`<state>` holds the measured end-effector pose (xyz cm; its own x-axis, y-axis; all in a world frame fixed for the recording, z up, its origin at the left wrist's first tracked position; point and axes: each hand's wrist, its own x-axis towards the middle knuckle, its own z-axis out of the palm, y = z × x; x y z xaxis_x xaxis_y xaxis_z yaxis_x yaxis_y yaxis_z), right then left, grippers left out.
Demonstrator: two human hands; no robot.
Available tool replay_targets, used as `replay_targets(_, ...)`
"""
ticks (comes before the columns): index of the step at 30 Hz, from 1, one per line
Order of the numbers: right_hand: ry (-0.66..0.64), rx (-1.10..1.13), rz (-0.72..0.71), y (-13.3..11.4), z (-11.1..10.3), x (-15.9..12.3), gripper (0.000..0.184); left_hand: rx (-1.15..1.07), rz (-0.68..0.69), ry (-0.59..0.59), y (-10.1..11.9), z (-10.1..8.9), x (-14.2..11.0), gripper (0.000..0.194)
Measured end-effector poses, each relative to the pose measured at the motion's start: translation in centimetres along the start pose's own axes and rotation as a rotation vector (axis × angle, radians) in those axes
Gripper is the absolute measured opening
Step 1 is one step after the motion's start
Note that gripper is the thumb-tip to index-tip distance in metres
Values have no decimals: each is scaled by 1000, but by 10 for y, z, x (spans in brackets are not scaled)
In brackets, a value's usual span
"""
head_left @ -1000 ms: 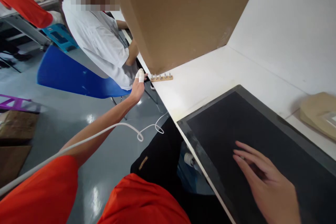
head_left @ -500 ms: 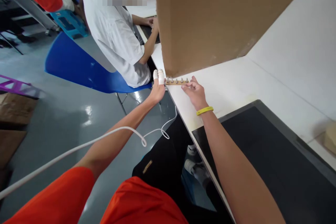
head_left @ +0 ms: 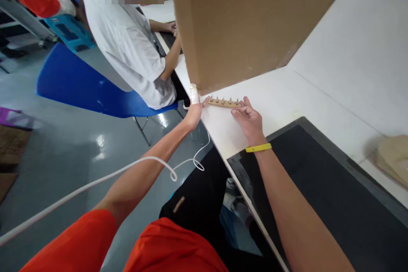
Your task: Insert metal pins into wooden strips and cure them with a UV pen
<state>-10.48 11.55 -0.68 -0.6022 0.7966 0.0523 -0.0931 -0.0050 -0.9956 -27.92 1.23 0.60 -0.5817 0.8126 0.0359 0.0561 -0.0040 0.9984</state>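
A narrow wooden strip (head_left: 219, 103) carries a row of several small metal posts, too small to make out in detail. It is held level above the white tabletop, in front of a cardboard panel. My left hand (head_left: 195, 112), with white covers on some fingertips, pinches the strip's left end. At its right end, the thumb and fingers of my right hand (head_left: 251, 122) grip the strip; a yellow wristband (head_left: 258, 148) is on that wrist.
The tall cardboard panel (head_left: 242, 21) stands on the white table (head_left: 318, 93). A black mat (head_left: 312, 178) lies nearer me. A person in white (head_left: 127, 46) sits beyond on a blue chair (head_left: 83, 89). A white cable (head_left: 121, 165) crosses my left arm.
The view has turned a little to the right. Both hands have carried the wooden strip rightward, farther over the tabletop, and its right end has tipped slightly lower in the picture.
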Motion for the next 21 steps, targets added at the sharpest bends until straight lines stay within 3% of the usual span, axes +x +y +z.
replay_targets(3, 105, 40, -6, -14, -43, -31, 46, 59, 69, -60, 9, 41, 2, 83)
replay_targets(9, 380, 73, -32, -41, -149, -132, 37, 121, 68, -515, 16, 158, -11, 82)
replay_targets(14, 575, 25, 26, -51, -208, -212, 33, 115, 33, -802, 12, 246, -44, 81)
replay_targets(17, 635, -23, 47, -51, -227, -242, 33, 266, 153, -917, 10, 274, -62, 81)
replay_targets(21, 658, -68, 138, -48, -236, -263, 39, 260, 158, -1065, 13, 280, -76, 96)
